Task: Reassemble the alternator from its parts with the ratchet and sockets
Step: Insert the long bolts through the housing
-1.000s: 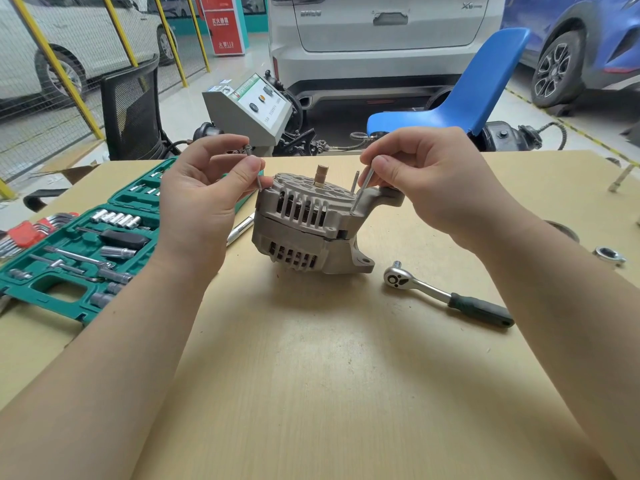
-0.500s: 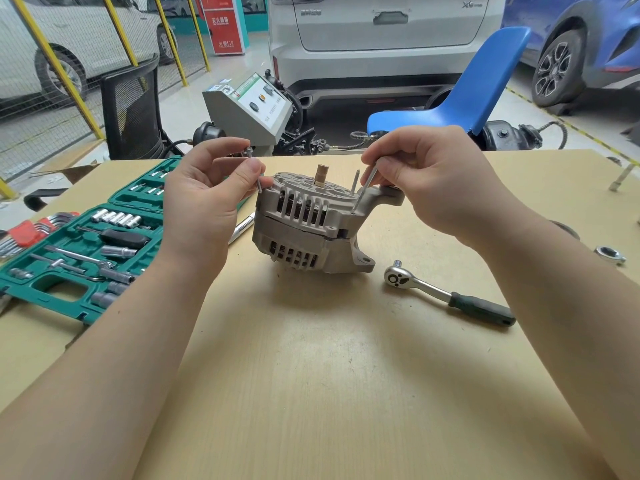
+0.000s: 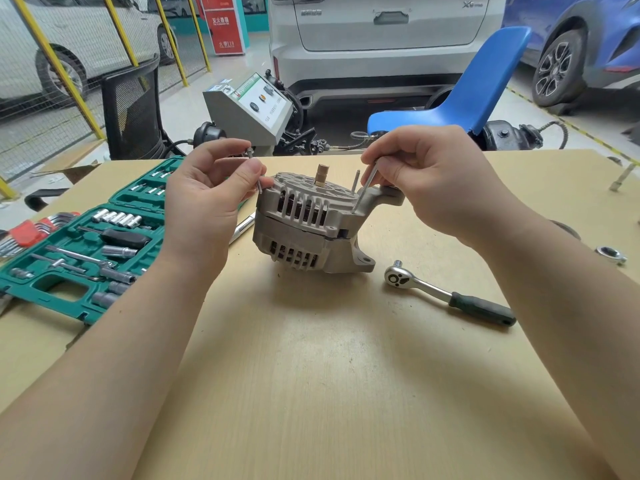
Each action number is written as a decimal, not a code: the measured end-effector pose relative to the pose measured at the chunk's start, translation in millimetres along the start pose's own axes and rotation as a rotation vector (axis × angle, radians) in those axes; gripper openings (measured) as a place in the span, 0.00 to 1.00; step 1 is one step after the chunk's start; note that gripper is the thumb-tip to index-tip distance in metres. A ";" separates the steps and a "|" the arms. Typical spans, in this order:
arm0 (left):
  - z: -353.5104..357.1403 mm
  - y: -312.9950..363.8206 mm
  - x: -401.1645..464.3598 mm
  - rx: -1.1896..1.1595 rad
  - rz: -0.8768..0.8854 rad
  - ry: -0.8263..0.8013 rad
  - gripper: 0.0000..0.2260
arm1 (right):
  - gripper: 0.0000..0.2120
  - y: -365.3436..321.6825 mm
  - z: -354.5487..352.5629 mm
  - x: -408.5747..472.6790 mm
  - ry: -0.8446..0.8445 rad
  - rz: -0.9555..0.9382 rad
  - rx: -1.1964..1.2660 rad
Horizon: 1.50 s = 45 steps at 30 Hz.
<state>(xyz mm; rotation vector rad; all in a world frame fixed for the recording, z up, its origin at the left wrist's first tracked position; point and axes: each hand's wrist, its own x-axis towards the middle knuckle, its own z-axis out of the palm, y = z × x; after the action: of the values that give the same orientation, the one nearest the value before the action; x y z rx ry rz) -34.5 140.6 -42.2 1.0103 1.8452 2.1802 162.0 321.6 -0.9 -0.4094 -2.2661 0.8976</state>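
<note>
- Socket case [image 3: 69, 258]: lies open at the table's nine o'clock, with sockets and extension bars in its green tray; red-handled hex keys [image 3: 24, 233] lie just beyond its left edge.
- Left hand [image 3: 204, 202]: fingers and thumb are pinched on a long bolt [image 3: 254, 171], head up, held at the alternator's ten o'clock rim. Whether its tip sits in a hole I cannot tell.
- Alternator [image 3: 311, 226]: stands at the table's centre, shaft end [image 3: 321, 173] up, its two housing halves stacked with a visible seam. One bolt [image 3: 355, 180] stands upright in the top face near one o'clock.
- Handling, as a judgement: the cast housing looks heavy and stiff, so it should stay put while bolts are started. The ribbed sides and the mounting ears give firm holds; the shaft and the thin cooling slots are poorer places to grip.
- Right hand [image 3: 433, 181]: fingertips are clamped on another long bolt [image 3: 363, 188], tilted, its lower end at the housing's two o'clock edge beside the mounting ear [image 3: 388, 195].
- The bolts are thin and smooth, likely slippery; starting the threads by fingers seems wise.
- Ratchet [image 3: 446, 294]: lies untouched at the alternator's four o'clock, head toward it.
- A loose nut-like part [image 3: 611, 254] lies at the table's three o'clock edge.
</note>
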 end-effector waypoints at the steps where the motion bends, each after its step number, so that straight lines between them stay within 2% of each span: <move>1: -1.6 0.3 0.8 0.008 -0.002 -0.007 0.07 | 0.11 -0.4 -0.2 0.1 0.001 -0.002 0.000; 6: -5.5 4.5 4.1 -0.006 0.011 -0.094 0.07 | 0.11 -0.1 0.4 -0.2 -0.005 -0.010 -0.043; 11: -1.1 6.9 6.5 0.025 0.161 -0.098 0.07 | 0.12 1.7 0.9 0.4 -0.035 -0.013 -0.070; 19: 1.3 8.7 5.6 0.015 0.190 -0.101 0.10 | 0.11 3.1 1.3 1.1 -0.028 0.012 -0.059; 27: 1.8 6.4 2.3 0.121 0.224 -0.130 0.09 | 0.11 2.1 1.3 0.9 -0.031 0.010 -0.054; 45: 4.5 5.7 0.8 0.052 0.242 -0.203 0.08 | 0.12 1.5 -0.5 0.7 -0.058 -0.003 -0.069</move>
<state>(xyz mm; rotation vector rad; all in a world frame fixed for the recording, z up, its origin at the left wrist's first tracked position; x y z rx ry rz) -30.8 143.4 -36.5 1.4750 1.7768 2.0664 161.9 323.3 -1.3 -0.4154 -2.3557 0.8417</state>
